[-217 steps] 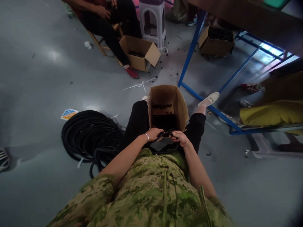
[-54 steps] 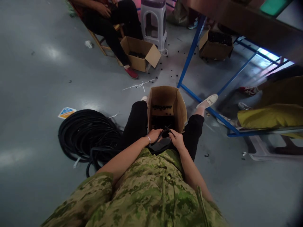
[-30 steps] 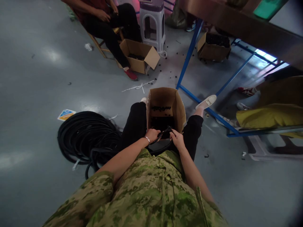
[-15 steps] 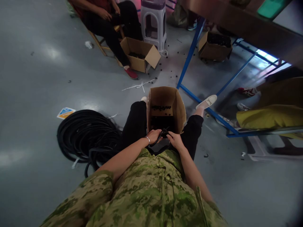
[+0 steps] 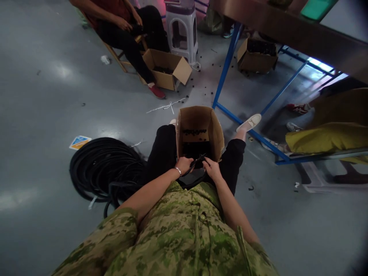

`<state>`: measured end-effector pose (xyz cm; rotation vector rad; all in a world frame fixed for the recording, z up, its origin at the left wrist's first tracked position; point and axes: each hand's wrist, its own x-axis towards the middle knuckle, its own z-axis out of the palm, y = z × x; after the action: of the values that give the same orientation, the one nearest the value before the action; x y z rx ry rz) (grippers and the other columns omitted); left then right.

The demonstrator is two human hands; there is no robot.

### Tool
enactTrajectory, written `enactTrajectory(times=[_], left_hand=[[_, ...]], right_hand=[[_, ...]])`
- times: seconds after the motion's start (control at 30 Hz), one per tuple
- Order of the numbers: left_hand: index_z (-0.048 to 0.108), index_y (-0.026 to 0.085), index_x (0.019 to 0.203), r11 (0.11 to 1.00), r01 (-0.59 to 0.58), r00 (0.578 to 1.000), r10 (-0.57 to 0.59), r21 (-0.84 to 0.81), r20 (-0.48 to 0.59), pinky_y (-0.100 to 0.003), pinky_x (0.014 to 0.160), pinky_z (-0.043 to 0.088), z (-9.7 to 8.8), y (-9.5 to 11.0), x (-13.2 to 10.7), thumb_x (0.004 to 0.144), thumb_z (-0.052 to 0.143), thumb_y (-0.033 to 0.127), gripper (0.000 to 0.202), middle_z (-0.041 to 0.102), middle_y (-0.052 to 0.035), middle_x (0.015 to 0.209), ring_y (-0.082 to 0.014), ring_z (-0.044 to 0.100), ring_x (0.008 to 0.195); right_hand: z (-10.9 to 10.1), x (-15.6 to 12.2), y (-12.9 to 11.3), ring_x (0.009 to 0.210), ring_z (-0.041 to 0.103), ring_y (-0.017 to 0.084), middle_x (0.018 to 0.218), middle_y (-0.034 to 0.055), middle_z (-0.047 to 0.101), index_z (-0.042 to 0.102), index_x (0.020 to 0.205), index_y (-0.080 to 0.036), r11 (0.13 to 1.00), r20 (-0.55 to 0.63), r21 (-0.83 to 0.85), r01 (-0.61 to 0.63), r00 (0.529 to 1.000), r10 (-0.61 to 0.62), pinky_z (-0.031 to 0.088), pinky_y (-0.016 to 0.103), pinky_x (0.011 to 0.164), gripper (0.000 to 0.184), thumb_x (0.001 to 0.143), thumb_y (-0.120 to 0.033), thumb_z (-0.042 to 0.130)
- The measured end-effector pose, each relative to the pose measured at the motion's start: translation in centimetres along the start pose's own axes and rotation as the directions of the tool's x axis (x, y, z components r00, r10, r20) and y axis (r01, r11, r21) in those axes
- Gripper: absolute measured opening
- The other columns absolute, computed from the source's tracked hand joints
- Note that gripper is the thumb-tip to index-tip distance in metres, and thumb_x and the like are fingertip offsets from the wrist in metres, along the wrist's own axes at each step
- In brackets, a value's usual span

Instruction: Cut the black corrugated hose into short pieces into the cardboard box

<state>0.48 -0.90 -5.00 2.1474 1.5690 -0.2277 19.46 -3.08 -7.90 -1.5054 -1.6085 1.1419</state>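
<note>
The black tubing (image 5: 196, 161) is between my hands, above the near edge of the cardboard box (image 5: 216, 130). My left hand (image 5: 184, 165) curls round it; my right hand (image 5: 212, 169) pinches it, fingers bent close. Leftward, a big black coil (image 5: 99, 165) lies on the floor (image 5: 43, 153).

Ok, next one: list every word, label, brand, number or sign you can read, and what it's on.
No text can be read.
White card with blue and orange patches, on the grey floor: any lettering is too small and blurred.
Nearest open brown cardboard box: no lettering shows on its visible walls.
</note>
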Motion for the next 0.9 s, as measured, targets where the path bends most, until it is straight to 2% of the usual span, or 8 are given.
enactTrajectory(times=[0.17,0.27,0.37,0.5,0.63,0.7,0.8,0.9], left_hand=[[0.068,0.017,0.099,1.000,0.008,1.000,-0.009,-0.020,-0.022,-0.031,0.070,0.045,0.0,0.4,0.3,0.087,0.047,0.039,0.032,0.073,-0.0113,0.083,-0.0259,0.069,0.080],[0.067,0.020,0.099,0.990,0.011,0.999,-0.015,-0.139,-0.029,-0.029,0.068,0.044,0.4,0.4,0.6,0.087,0.049,0.042,0.031,0.072,-0.0082,0.082,-0.0239,0.068,0.079],[0.065,0.021,0.098,0.959,0.010,1.000,-0.014,-0.283,-0.014,-0.026,0.067,0.044,1.0,0.4,0.8,0.085,0.054,0.040,0.026,0.072,-0.0047,0.085,-0.0212,0.067,0.080],[0.062,0.021,0.102,0.915,-0.046,0.999,0.051,-0.401,0.003,-0.025,0.069,0.045,1.5,0.4,0.7,0.079,0.062,0.033,0.026,0.071,-0.0033,0.095,-0.0194,0.066,0.085],[0.061,0.020,0.101,0.936,-0.044,0.999,0.050,-0.349,0.007,-0.027,0.070,0.046,1.1,0.4,0.0,0.077,0.064,0.030,0.027,0.070,-0.0049,0.093,-0.0213,0.067,0.083],[0.062,0.020,0.099,0.946,-0.052,0.999,0.052,-0.321,-0.009,-0.027,0.072,0.047,0.7,0.3,-0.2,0.077,0.065,0.031,0.025,0.070,-0.0050,0.091,-0.0221,0.067,0.084],[0.062,0.020,0.096,0.951,-0.065,0.998,0.059,-0.302,-0.029,-0.026,0.075,0.047,0.3,0.2,-0.2,0.079,0.065,0.033,0.022,0.070,-0.0042,0.088,-0.0216,0.068,0.086],[0.061,0.021,0.098,0.957,-0.064,0.998,0.057,-0.282,-0.034,-0.027,0.077,0.047,0.2,0.2,-0.1,0.083,0.060,0.034,0.020,0.071,-0.0045,0.093,-0.0215,0.068,0.088]], right_hand=[[-0.3,0.0,-0.9,0.050,0.056,0.014,0.064,-0.0001,0.063,0.066,0.112,-0.018,0.983,-0.001,0.166,-0.081,0.997,0.082,0.048,0.026,0.056,0.040,0.087,-0.044,0.050],[-0.7,-0.1,-1.5,0.049,0.054,0.014,0.062,-0.0013,0.060,0.067,0.109,-0.018,0.973,-0.010,0.219,-0.070,0.997,0.074,0.048,0.026,0.055,0.038,0.089,-0.045,0.049],[-0.9,-0.3,-1.6,0.048,0.052,0.013,0.057,-0.0029,0.055,0.068,0.104,-0.018,0.979,-0.014,0.200,-0.049,0.999,0.052,0.047,0.026,0.056,0.036,0.089,-0.046,0.049],[-0.6,-0.4,-1.1,0.046,0.050,0.012,0.055,-0.0028,0.054,0.070,0.102,-0.018,0.989,0.089,0.147,-0.029,0.996,0.016,0.043,0.025,0.051,0.037,0.088,-0.047,0.052],[-0.2,-0.3,-0.4,0.043,0.048,0.012,0.056,-0.0020,0.056,0.071,0.103,-0.018,0.989,0.179,0.147,-0.024,0.984,-0.002,0.041,0.025,0.048,0.038,0.087,-0.048,0.052],[-0.1,-0.2,-0.3,0.043,0.048,0.012,0.055,-0.0020,0.056,0.071,0.102,-0.019,0.989,0.163,0.146,-0.029,0.987,0.005,0.042,0.025,0.048,0.038,0.086,-0.049,0.053],[0.0,-0.1,-0.5,0.044,0.050,0.013,0.054,-0.0023,0.055,0.070,0.102,-0.019,0.987,0.077,0.157,-0.033,0.997,0.022,0.044,0.026,0.051,0.038,0.087,-0.048,0.051],[-0.1,-0.1,-0.9,0.047,0.051,0.013,0.055,-0.0028,0.054,0.070,0.101,-0.019,0.988,-0.001,0.156,-0.015,1.000,0.015,0.046,0.026,0.054,0.035,0.088,-0.045,0.049]])
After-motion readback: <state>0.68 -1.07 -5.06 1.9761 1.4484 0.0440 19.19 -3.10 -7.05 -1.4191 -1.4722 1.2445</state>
